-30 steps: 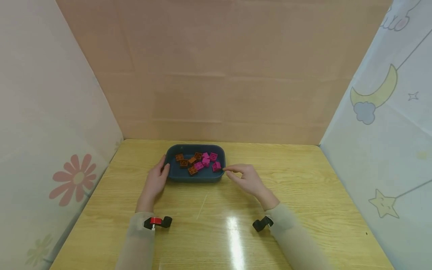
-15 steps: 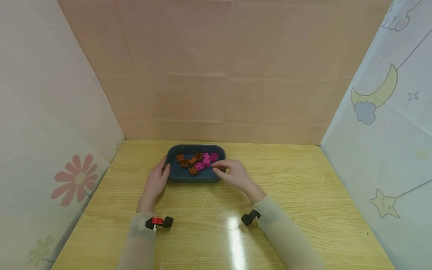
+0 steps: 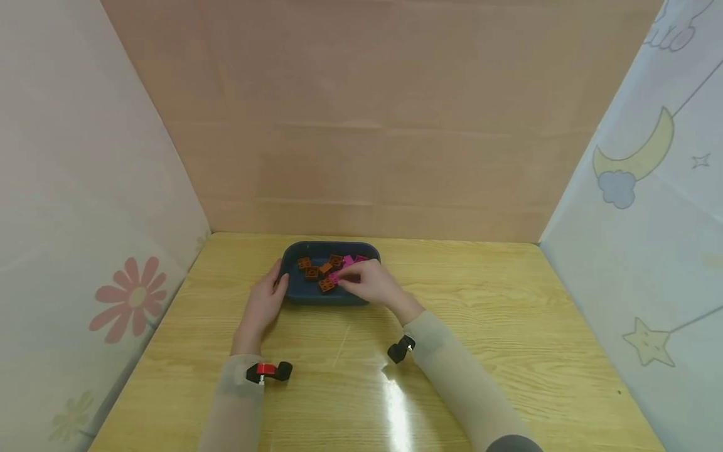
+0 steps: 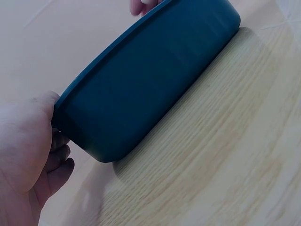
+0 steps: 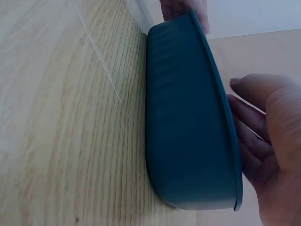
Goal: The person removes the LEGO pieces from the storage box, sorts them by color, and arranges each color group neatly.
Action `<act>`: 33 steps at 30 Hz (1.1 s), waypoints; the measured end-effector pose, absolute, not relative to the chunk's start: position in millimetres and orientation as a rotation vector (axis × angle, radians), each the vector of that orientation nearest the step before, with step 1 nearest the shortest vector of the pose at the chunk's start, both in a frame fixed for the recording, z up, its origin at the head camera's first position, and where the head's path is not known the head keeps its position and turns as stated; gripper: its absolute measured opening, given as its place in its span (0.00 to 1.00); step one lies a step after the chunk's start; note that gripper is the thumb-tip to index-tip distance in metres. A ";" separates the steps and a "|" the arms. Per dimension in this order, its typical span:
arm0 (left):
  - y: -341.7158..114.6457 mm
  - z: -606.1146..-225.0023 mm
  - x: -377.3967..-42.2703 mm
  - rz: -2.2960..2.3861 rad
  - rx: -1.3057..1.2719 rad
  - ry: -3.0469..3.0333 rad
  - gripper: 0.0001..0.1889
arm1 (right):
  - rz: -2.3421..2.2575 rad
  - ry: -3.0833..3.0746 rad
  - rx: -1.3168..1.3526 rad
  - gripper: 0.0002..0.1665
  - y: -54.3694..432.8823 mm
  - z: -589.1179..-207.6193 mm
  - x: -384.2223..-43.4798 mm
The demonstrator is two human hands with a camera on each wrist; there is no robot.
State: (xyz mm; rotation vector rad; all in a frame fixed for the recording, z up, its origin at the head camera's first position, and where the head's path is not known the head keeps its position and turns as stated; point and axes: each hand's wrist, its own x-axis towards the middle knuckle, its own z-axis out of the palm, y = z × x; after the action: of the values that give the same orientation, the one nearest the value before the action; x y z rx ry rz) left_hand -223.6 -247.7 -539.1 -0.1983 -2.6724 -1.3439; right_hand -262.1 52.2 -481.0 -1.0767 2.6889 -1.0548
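A dark blue tray [image 3: 322,301] rests on the table with several orange-brown toy bricks [image 3: 312,273] and pink toy bricks [image 3: 347,260] inside. My left hand [image 3: 265,300] grips the tray's left end, thumb at the rim. In the left wrist view the fingers [image 4: 61,162] curl along the outside of its end wall. My right hand [image 3: 369,282] reaches over the front right of the tray, fingertips right at a pink brick [image 3: 334,276] near the middle. It covers part of the pink group. In the right wrist view the tray wall hides its fingertips; I cannot tell whether they pinch a brick.
The wooden table [image 3: 480,314] extends around the tray, with a plain tan backdrop [image 3: 373,125] behind it. Patterned panels [image 3: 638,251] stand on both sides. Each sleeve carries a small black wrist mount [image 3: 401,349].
My right hand has moved left from the tray's right rim to the bricks near its middle, now covering some pink ones. The left hand keeps its grip on the tray.
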 end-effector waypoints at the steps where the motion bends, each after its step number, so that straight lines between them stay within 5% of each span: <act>1: -247.3 -539.4 -223.8 -1.350 -0.197 -2.668 0.33 | -1.033 2.685 -1.076 0.13 50.7 -482.2 -264.3; 33: -248.2 -541.3 -223.7 -1.352 -0.202 -2.668 0.35 | -0.616 2.794 -0.930 0.23 31.2 -498.1 -294.8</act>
State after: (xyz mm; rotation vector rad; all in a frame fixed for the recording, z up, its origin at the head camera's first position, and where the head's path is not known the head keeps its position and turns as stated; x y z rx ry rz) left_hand -223.7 -248.2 -541.3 -0.2020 -2.6676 -1.3515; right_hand -294.8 31.2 -498.1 -0.9297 2.7939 -0.6160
